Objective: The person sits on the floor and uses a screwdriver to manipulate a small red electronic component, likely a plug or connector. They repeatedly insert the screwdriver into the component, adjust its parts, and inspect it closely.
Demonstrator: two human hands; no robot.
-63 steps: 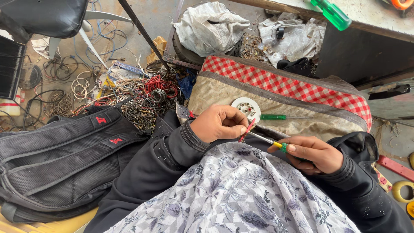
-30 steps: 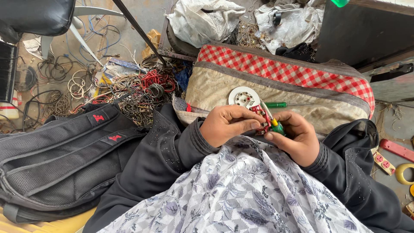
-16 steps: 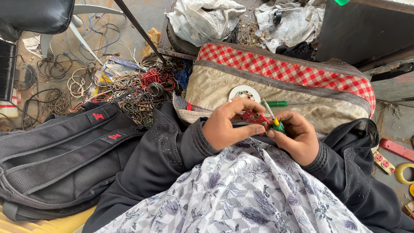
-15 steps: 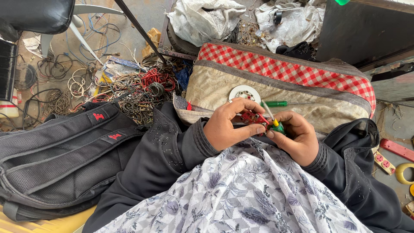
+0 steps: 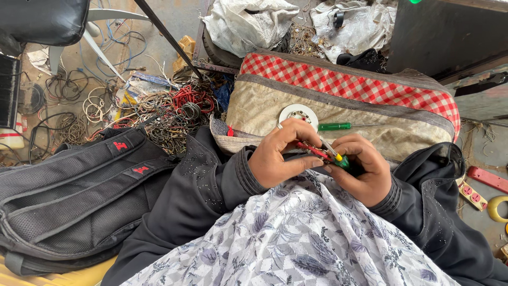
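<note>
Labels: two small red logo patches (image 5: 120, 145) sewn on the straps of the black backpack (image 5: 69, 196), at nine o'clock of the frame, one just beside the other toward four o'clock. Packages: a crumpled printed wrapper, white, yellow and blue (image 5: 142, 87), on the floor at eleven o'clock, near tangled wires. No signs or screens visible.

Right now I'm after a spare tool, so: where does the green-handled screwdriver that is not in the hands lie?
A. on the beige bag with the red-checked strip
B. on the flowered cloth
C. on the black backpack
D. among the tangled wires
A: the green-handled screwdriver lies flat on the beige bag with the red-checked strip, beside a white round disc, just above both hands.
</note>
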